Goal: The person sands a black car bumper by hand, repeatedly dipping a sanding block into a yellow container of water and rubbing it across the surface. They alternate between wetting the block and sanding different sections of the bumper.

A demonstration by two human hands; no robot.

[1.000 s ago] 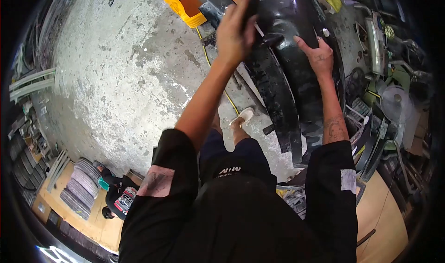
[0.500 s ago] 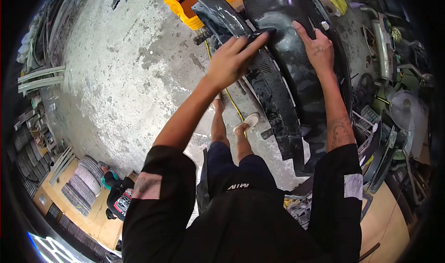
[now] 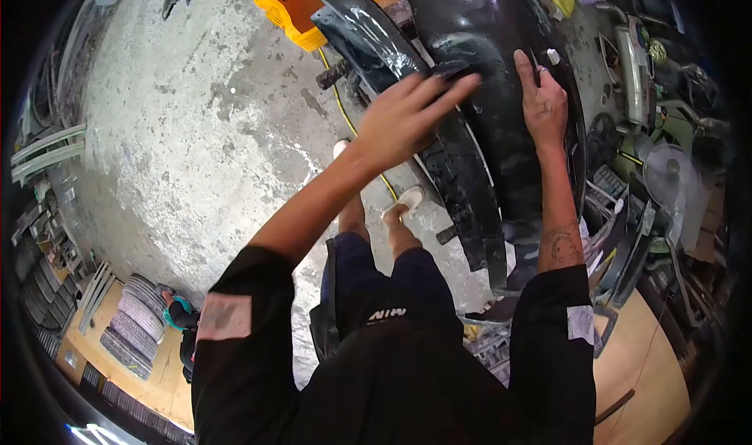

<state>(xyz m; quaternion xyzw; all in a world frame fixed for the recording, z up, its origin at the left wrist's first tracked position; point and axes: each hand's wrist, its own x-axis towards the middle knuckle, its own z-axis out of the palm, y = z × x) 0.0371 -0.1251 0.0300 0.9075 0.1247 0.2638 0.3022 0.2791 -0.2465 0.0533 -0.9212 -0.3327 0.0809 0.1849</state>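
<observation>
A large curved black panel (image 3: 501, 139), glossy and partly carbon-patterned, stands before me. Along its left side runs a narrower black strip (image 3: 462, 175) with a light edge. My left hand (image 3: 403, 116) reaches over the strip onto the panel, its fingers over a small dark item that is mostly hidden and blurred. Near the panel's right rim is my right hand (image 3: 544, 104), one finger extended along the surface and the others curled at the rim. A small white piece (image 3: 553, 56) sits just above that hand.
A yellow crate (image 3: 286, 14) is at the top. A yellow cable (image 3: 341, 104) crosses the floor near my feet. Metal parts and a fan (image 3: 670, 171) crowd the right side. At lower left another person (image 3: 182, 316) is beside tires (image 3: 137, 323).
The view has shifted, moving the crate leftward in the picture. Relative to the panel, my left hand has moved right and toward me. My right hand has shifted slightly toward the panel's rim.
</observation>
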